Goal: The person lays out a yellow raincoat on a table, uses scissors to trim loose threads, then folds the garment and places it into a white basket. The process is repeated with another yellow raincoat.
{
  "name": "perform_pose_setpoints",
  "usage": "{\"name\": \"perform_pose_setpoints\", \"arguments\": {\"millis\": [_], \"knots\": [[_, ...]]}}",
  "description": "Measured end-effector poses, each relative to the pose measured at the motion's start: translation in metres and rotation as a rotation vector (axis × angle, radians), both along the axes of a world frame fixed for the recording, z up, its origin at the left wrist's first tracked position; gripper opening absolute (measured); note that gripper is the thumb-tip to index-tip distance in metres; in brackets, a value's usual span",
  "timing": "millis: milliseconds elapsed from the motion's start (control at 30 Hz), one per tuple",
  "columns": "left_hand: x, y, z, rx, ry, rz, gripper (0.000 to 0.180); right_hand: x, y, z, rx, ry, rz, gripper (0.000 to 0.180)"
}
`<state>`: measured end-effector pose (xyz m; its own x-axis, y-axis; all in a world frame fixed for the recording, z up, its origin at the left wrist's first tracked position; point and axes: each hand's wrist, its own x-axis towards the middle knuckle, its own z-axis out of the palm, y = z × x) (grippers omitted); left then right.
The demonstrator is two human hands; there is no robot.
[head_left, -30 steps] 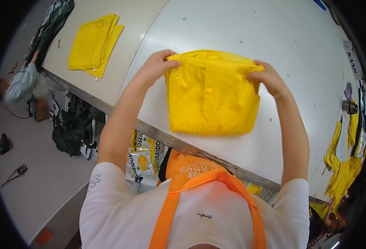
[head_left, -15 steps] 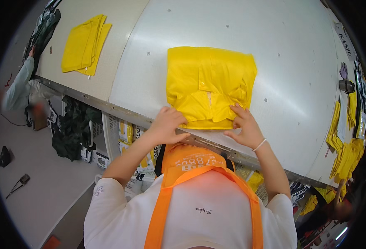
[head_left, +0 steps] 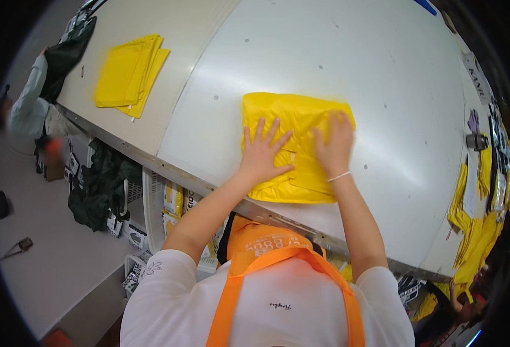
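Left hand, fingers spread, lies on the garment; right hand blurs, can't tell its fingers; smooth evenly outward

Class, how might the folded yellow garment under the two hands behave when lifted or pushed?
The folded yellow garment would probably be floppy, judging by the wrinkles near the spread left hand. Its slight sheen suggests it could slide on the smooth-looking table. Lying flat, it seems unlikely to roll or tip.

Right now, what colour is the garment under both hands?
The garment is yellow, clearest in the head view.
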<state>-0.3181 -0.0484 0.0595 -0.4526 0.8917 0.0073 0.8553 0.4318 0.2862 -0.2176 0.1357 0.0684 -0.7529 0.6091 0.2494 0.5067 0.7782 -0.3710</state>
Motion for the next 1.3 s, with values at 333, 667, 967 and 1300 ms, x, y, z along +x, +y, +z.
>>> {"name": "perform_pose_setpoints", "arguments": {"millis": [333,667,967,1300], "knots": [[0.005,0.004,-0.004,-0.023,-0.007,-0.009,0.089,-0.051,0.075,-0.023,-1.498,0.224,-0.403,0.049],[0.012,0.003,-0.014,0.007,-0.010,0.073,0.090,-0.023,0.028,0.041,-0.293,-0.412,-0.142,0.073],[0.011,-0.019,-0.018,0.539,-0.259,0.529,0.087,0.042,-0.016,-0.038,-0.209,-0.148,-0.201,0.080],[0.094,-0.117,0.003,0.241,-0.742,0.942,0.050,0.093,-0.078,-0.016,-0.993,0.015,-0.264,0.068]]}}
